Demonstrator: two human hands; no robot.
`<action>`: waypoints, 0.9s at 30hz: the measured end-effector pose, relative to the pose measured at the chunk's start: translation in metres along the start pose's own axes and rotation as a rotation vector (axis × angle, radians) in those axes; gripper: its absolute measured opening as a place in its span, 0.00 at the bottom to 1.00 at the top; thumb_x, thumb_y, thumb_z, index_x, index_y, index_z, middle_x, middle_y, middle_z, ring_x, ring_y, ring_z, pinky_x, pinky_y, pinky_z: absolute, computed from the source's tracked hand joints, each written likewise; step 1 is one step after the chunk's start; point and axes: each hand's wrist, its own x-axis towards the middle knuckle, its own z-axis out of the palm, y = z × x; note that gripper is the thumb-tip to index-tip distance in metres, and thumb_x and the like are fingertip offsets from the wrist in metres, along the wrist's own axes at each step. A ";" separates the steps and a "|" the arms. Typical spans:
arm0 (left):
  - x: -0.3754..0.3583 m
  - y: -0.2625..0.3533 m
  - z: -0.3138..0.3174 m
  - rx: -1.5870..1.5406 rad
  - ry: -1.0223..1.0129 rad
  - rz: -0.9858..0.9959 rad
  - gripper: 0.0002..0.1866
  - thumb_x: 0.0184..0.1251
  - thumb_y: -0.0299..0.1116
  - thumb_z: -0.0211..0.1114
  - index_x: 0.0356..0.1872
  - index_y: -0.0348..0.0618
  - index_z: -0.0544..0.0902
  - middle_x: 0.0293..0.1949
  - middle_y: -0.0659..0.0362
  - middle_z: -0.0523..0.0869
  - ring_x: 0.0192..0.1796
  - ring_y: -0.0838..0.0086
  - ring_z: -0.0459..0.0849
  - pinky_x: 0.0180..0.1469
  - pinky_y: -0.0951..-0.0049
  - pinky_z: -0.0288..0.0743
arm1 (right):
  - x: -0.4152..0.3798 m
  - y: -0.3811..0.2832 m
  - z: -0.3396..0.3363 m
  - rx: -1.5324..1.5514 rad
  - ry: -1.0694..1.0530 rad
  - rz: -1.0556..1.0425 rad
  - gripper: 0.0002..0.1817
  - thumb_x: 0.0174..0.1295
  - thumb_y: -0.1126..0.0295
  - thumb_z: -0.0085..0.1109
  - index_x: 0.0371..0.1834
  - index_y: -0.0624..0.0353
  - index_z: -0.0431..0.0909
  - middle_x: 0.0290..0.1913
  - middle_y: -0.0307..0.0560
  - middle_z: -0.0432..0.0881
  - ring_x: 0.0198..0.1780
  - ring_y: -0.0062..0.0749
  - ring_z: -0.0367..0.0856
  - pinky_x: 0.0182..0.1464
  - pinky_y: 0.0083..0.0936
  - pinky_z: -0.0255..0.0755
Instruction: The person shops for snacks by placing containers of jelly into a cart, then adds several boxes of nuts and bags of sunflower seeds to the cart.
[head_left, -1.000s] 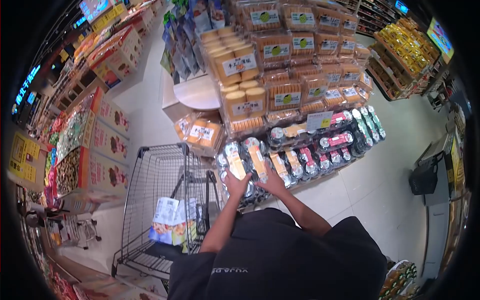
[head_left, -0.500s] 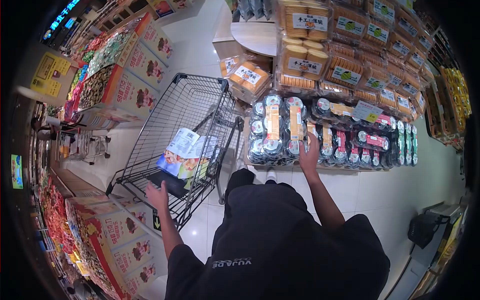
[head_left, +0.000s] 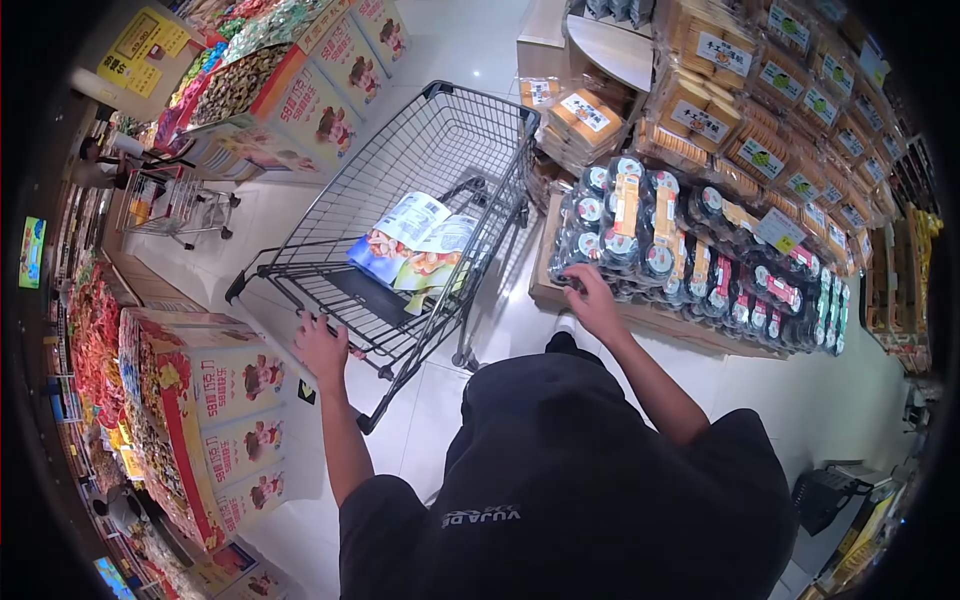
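My left hand [head_left: 322, 350] lies over the handle of a shopping cart [head_left: 400, 130], fingers bent across the bar. In the cart's basket are printed packets [head_left: 415, 240], blue and green with food pictures and a white text panel. My right hand [head_left: 592, 302] is at the near left corner of a stack of round-cup packs [head_left: 622, 215], wrapped in clear film with orange label strips. Its thumb and fingers are curled together by a dark edge. What they pinch, if anything, is too small to make out.
Clear boxes of biscuits [head_left: 710, 90] are piled behind the cup packs. Candy bins [head_left: 240, 390] with printed sides stand along the left. Another cart [head_left: 170, 205] is at the far left, beside a person. A black basket [head_left: 830, 495] sits at the lower right.
The view has turned, and the cart and display appear shifted right. My left hand has come down over the cart handle. My right hand has moved to the stack's near corner, its fingers curling.
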 end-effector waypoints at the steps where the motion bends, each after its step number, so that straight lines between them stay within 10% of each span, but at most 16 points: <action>1: -0.001 -0.003 -0.003 0.002 -0.007 -0.010 0.21 0.53 0.46 0.65 0.48 0.51 0.84 0.62 0.60 0.74 0.60 0.60 0.73 0.62 0.47 0.61 | -0.001 -0.007 0.019 0.028 -0.091 0.064 0.15 0.61 0.69 0.59 0.50 0.59 0.77 0.53 0.50 0.77 0.52 0.41 0.79 0.50 0.30 0.74; 11: -0.010 -0.044 -0.007 -0.117 0.027 0.175 0.18 0.59 0.49 0.65 0.46 0.53 0.86 0.60 0.62 0.77 0.55 0.60 0.76 0.64 0.52 0.60 | -0.013 -0.009 0.175 0.164 -0.309 0.239 0.34 0.60 0.61 0.62 0.68 0.64 0.63 0.59 0.57 0.75 0.46 0.38 0.81 0.52 0.32 0.74; 16: -0.027 -0.063 -0.010 -0.244 -0.108 0.215 0.23 0.60 0.48 0.65 0.55 0.52 0.82 0.67 0.62 0.70 0.63 0.59 0.70 0.69 0.38 0.50 | 0.033 -0.020 0.196 0.141 -0.187 0.279 0.47 0.60 0.58 0.63 0.75 0.71 0.48 0.68 0.68 0.66 0.46 0.41 0.82 0.53 0.31 0.75; 19: -0.051 -0.072 -0.015 -0.294 -0.119 0.226 0.30 0.60 0.49 0.65 0.64 0.54 0.75 0.72 0.57 0.63 0.73 0.54 0.59 0.71 0.33 0.43 | 0.061 -0.019 0.211 0.091 -0.254 0.247 0.52 0.63 0.52 0.61 0.77 0.70 0.39 0.76 0.67 0.51 0.74 0.49 0.59 0.71 0.31 0.58; 27: -0.111 -0.090 -0.030 -0.361 -0.169 0.152 0.36 0.58 0.46 0.62 0.71 0.59 0.67 0.78 0.54 0.51 0.79 0.53 0.44 0.69 0.27 0.37 | 0.076 -0.009 0.240 -0.149 -0.410 0.227 0.55 0.64 0.53 0.60 0.74 0.76 0.31 0.73 0.75 0.53 0.74 0.56 0.58 0.72 0.32 0.54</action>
